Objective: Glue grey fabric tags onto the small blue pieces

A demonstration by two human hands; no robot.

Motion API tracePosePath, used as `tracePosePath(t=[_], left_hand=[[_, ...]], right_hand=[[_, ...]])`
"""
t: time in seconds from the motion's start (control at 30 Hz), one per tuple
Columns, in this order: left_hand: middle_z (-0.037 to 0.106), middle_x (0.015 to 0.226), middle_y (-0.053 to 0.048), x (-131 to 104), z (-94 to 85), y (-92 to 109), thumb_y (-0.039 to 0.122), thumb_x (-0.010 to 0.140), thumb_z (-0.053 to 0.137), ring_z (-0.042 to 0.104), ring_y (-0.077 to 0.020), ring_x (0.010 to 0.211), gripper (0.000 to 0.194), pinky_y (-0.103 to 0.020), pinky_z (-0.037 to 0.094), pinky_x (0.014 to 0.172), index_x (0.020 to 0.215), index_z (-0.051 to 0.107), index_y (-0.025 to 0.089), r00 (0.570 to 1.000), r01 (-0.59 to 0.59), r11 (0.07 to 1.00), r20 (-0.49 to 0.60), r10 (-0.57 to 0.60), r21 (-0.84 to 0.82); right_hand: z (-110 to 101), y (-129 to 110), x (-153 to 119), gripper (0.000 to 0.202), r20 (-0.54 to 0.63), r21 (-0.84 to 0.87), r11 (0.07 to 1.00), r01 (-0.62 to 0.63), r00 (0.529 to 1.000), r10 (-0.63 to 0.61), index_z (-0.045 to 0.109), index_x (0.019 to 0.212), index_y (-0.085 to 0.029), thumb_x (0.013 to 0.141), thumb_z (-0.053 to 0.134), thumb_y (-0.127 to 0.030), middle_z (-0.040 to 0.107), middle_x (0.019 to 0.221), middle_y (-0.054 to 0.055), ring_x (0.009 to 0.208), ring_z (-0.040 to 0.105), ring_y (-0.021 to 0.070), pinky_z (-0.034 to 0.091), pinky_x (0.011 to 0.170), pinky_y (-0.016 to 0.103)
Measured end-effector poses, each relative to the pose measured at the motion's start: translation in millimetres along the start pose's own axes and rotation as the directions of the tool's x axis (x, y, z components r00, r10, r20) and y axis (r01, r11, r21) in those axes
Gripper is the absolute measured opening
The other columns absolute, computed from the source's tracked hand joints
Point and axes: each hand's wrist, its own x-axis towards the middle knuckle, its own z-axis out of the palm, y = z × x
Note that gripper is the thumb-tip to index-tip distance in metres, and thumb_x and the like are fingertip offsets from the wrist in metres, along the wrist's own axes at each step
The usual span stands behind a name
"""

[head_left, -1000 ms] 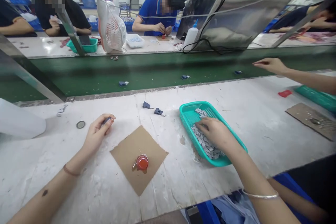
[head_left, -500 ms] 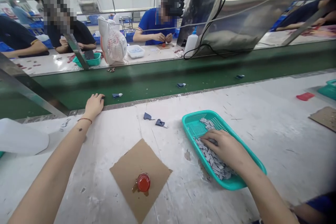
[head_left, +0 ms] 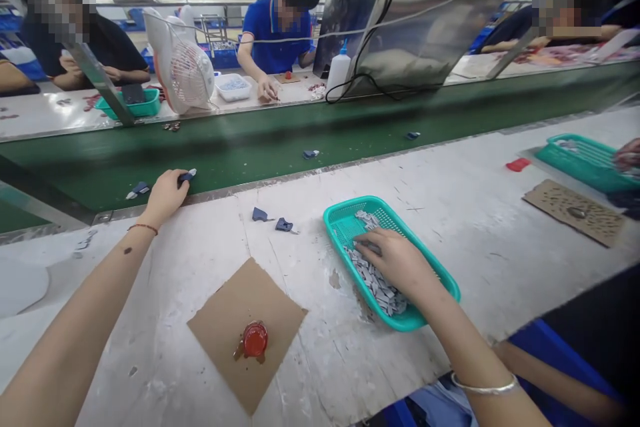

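My left hand (head_left: pixel 167 197) rests at the near edge of the green conveyor belt (head_left: pixel 240 153). Its fingers are closed around a small dark blue piece with a whitish tip (head_left: pixel 188 175). Left of that hand, another dark blue piece (head_left: pixel 139 189) lies on the belt. Over a green plastic basket (head_left: pixel 443 280), my right hand (head_left: pixel 397 260) reaches in among many small grey strips (head_left: pixel 377 283). Its fingers are bent together; what they pinch is mostly hidden. Two more dark blue pieces (head_left: pixel 285 224) lie on the table between my hands.
A red cap-like container (head_left: pixel 255 339) sits in a wet patch on a cardboard square (head_left: pixel 215 320). Farther along the belt are other blue pieces (head_left: pixel 311 154). At right, a co-worker's hand (head_left: pixel 629 155) is at another green basket (head_left: pixel 575 163). A metal post (head_left: pixel 95 73) stands at left.
The view has shifted right. The belt pieces have moved left, and my left fingers are now around one with a whitish tip. My right hand stays in the basket. The co-worker opposite has reached forward.
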Motion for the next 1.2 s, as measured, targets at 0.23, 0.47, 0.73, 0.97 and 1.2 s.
tracePosePath(t=[0.23, 0.47, 0.73, 0.97, 1.2], left_hand=[[0.071, 0.096, -0.013, -70.2, 0.1, 35.9, 0.014, 0.080, 0.047, 0.066, -0.0165, 0.077, 0.020, -0.029, 0.055, 0.070, 0.094, 0.062, 0.012, 0.957, 0.289, 0.790, 0.172, -0.233, -0.540], [0.071, 0.100, -0.010, -168.6, -11.6, 58.1, 0.009, 0.083, 0.059, 0.063, -0.0095, 0.068, 0.014, -0.018, 0.053, 0.059, 0.096, 0.064, 0.012, 0.791, 0.605, 0.205, 0.551, -0.267, -0.769], [0.067, 0.105, -0.006, -230.8, -8.5, 55.7, 0.021, 0.079, 0.072, 0.060, -0.0092, 0.072, 0.020, -0.020, 0.048, 0.062, 0.097, 0.064, 0.017, 0.827, 0.560, 0.264, 0.510, -0.236, -0.785], [0.064, 0.110, -0.005, -247.8, -3.7, 52.5, 0.030, 0.080, 0.072, 0.066, -0.0140, 0.079, 0.023, -0.026, 0.052, 0.070, 0.097, 0.060, 0.019, 0.882, 0.471, 0.383, 0.432, -0.188, -0.795], [0.063, 0.106, -0.004, -253.2, -1.5, 47.7, 0.034, 0.081, 0.072, 0.071, -0.0182, 0.085, 0.024, -0.030, 0.058, 0.076, 0.098, 0.062, 0.021, 0.893, 0.448, 0.372, 0.425, -0.149, -0.813]], right_hand=[[-5.2, -9.5, -4.2, 0.019, -0.055, 0.245, 0.969, -0.044, 0.997, 0.060, 0.069, 0.087, -0.020, 0.088, 0.055, -0.033, 0.074, 0.095, 0.009, 0.089, 0.069, 0.0283, 0.055, 0.076, 0.040], [-1.4, -87.3, -29.9, 0.018, -0.038, 0.686, 0.728, -0.005, 0.998, 0.042, 0.067, 0.083, -0.020, 0.082, 0.071, -0.037, 0.071, 0.083, 0.007, 0.075, 0.068, 0.0216, 0.057, 0.068, 0.034], [59.6, -149.8, -52.2, 0.016, -0.056, 0.677, 0.726, 0.122, 0.992, -0.115, 0.068, 0.077, -0.022, 0.090, 0.059, -0.020, 0.073, 0.090, 0.006, 0.083, 0.069, 0.0205, 0.057, 0.073, 0.035], [61.7, -149.4, -66.3, 0.018, -0.177, 0.416, 0.853, 0.315, 0.948, -0.263, 0.068, 0.093, -0.022, 0.094, 0.052, -0.014, 0.073, 0.095, 0.008, 0.091, 0.068, 0.0226, 0.058, 0.081, 0.041], [56.6, -154.6, -64.3, 0.022, -0.043, 0.358, 0.906, 0.227, 0.973, -0.227, 0.065, 0.108, -0.023, 0.097, 0.047, -0.019, 0.071, 0.100, 0.009, 0.093, 0.068, 0.0238, 0.058, 0.080, 0.040]])
